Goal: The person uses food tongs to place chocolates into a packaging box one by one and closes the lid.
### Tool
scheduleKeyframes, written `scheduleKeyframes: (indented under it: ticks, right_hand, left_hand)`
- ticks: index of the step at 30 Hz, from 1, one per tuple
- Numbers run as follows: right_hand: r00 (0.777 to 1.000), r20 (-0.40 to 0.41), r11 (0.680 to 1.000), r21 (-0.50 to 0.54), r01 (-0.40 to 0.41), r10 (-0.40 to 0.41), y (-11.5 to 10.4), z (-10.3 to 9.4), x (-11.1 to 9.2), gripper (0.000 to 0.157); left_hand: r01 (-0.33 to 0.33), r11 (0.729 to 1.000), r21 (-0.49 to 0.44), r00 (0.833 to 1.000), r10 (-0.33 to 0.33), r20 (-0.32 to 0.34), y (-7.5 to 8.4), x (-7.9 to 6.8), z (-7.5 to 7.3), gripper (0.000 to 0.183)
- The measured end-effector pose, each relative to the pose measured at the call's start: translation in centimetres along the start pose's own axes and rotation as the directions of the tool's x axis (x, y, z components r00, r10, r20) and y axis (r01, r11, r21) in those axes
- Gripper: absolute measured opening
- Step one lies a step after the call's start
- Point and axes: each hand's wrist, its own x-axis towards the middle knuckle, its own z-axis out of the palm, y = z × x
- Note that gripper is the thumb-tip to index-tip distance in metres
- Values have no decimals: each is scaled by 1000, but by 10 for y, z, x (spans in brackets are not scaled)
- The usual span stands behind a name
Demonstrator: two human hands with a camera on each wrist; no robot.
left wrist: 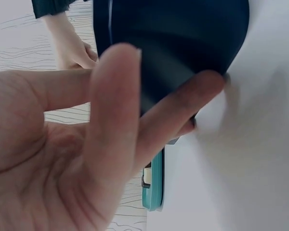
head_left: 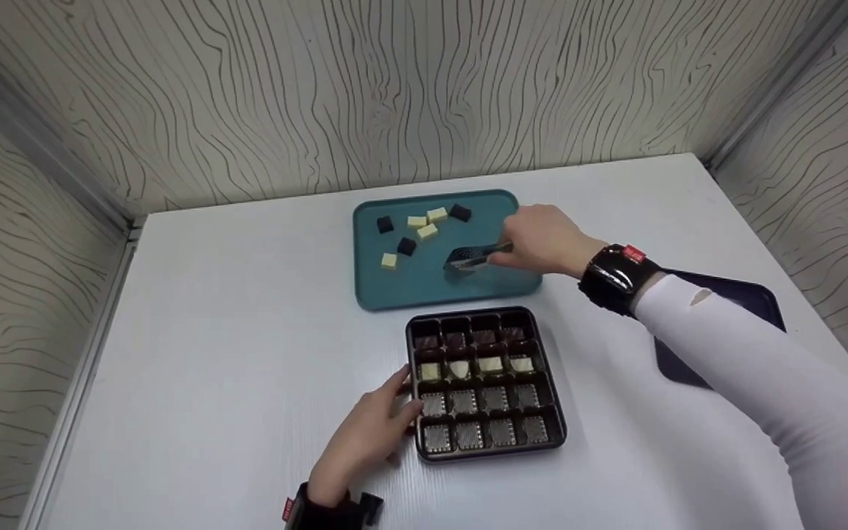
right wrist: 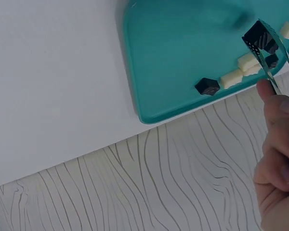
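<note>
My right hand (head_left: 542, 239) grips metal tongs (right wrist: 277, 50) with perforated ends. Between the ends sits a dark chocolate cube (right wrist: 255, 34), raised over the teal tray (head_left: 461, 289). White chocolate pieces (head_left: 427, 232) and dark chocolate pieces (head_left: 385, 224) lie scattered across the tray's left and back parts. At the left side of the divided chocolate box (head_left: 424, 460) is my left hand (head_left: 369, 434), its fingers extended and touching the side wall. Dark pieces fill the box's far row and white ones the second row; the two nearer rows show bare ribbed bottoms.
A dark navy tray or lid (head_left: 751, 298) lies on the right of the white table (head_left: 247, 331), partly hidden under my right sleeve. The wood-patterned wall (head_left: 394, 96) rises at the table's back edge, just behind the teal tray.
</note>
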Motion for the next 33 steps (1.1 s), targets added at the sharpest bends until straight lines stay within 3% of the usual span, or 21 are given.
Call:
scheduleKeyframes:
  ticks: [7,14,17,24,33]
  right_hand:
    - [992,-17,992,8,123,-123,-28,-18,-45,43]
    - [956,-37,957,24,291,-290,-60,-18,-82,57]
    - [940,-41,940,14,340,-339,-70,-16,-91,53]
    - [914,-9,912,-79,403,-405,-91,-11,-96,43]
    - [907,86,888,-189,420,-411,-114,-14,-88,46]
  left_hand:
    - [-27,999,-17,999,28,37,-1,-2,-5,67]
    - [-39,999,-37,997,41,71,-3,-5,-9,70]
    - [-40,998,-53,996,44,77,-2,-5,-7,70]
    - [-35,995,-97,991,47,123,-6,-5,-10,76]
    - [-21,992,-126,990,38,136,-4,-5,-10,80]
